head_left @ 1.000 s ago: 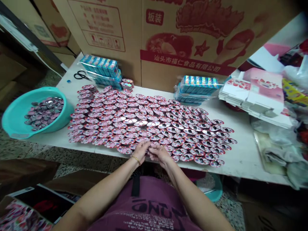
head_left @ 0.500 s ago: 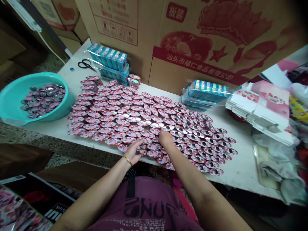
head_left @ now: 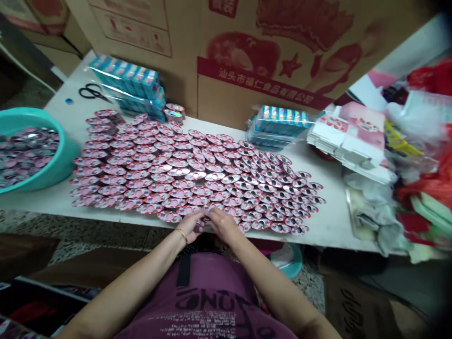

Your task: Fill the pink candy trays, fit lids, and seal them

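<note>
Nearest is the purple top (head_left: pixel 212 296), printed with dark and white lettering, with the person's forearms coming in on both sides of it. Below the worktop (head_left: pixel 334 207), to the right, a teal tub (head_left: pixel 296 263) shows in part.

The two hands meet at the near edge of the worktop. The left hand (head_left: pixel 192 226), with a gold bracelet (head_left: pixel 182 235) at its wrist, is curled around a few small discs (head_left: pixel 198 227). The right hand (head_left: pixel 223 225) has its fingers drawn together against the left fingertips; what they pinch is hidden, so I cannot tell.

Just beyond the hands, upright oval containers (head_left: pixel 182 193) stand packed in slanting rows across the worktop. Those toward the left have pink round centres; many toward the right show dark openings. At the far left, a teal bowl (head_left: pixel 68 153) holds a heap of pink and silvery discs (head_left: pixel 31 150).

Farther back on the left lie scissors (head_left: pixel 92 92) and a blue cap (head_left: pixel 68 100), near wrapped blue packs (head_left: pixel 130 87). More blue packs (head_left: pixel 280 120) sit to the right, beside flattened cartons (head_left: pixel 353 132) and plastic bags (head_left: pixel 413 113). Behind them rises a large cardboard box (head_left: pixel 176 70) with red printing.
</note>
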`<state>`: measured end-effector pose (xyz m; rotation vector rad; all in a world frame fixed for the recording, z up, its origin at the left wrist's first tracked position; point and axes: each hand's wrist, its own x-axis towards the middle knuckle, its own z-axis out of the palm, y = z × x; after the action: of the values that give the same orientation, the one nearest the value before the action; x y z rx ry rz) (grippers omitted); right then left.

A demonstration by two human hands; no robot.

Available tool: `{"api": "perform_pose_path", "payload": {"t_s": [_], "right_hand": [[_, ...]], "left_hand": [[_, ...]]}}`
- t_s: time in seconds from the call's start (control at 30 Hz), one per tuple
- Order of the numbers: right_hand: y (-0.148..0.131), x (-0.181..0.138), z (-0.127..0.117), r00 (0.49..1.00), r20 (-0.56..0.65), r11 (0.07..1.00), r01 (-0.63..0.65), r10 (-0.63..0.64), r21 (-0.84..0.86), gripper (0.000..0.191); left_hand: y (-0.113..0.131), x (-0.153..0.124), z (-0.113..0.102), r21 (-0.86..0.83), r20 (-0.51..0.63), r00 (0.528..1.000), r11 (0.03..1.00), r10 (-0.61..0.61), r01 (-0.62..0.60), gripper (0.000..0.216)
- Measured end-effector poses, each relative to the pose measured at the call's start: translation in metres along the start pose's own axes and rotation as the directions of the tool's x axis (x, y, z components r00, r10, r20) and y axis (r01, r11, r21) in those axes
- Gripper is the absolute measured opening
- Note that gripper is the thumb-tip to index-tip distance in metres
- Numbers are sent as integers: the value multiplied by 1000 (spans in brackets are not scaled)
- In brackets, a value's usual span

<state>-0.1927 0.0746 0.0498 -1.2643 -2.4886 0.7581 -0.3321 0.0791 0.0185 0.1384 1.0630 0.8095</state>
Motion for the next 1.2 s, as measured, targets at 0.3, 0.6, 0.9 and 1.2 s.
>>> {"api": "perform_pose_path", "payload": {"t_s": [0.3, 0.6, 0.9, 1.2], "right_hand": [[85, -2, -32, 697, -321, 750, -657, 642, 75, 17], [118, 73, -61, 584, -63, 537, -778, 809, -326, 41], [120, 88, -60, 593, 7, 554, -747, 805, -367, 39], [99, 70, -71, 635, -87, 596, -756, 767, -271, 40]], "left_hand": [[17, 0, 11, -40, 90, 991, 994, -96, 100, 21], [26, 4, 7, -169, 323, 945, 980, -45, 104, 22], [36, 5, 26, -141, 288, 956, 990, 62, -21, 21], [27, -7, 36, -18, 227, 972, 998, 65, -63, 24]]}}
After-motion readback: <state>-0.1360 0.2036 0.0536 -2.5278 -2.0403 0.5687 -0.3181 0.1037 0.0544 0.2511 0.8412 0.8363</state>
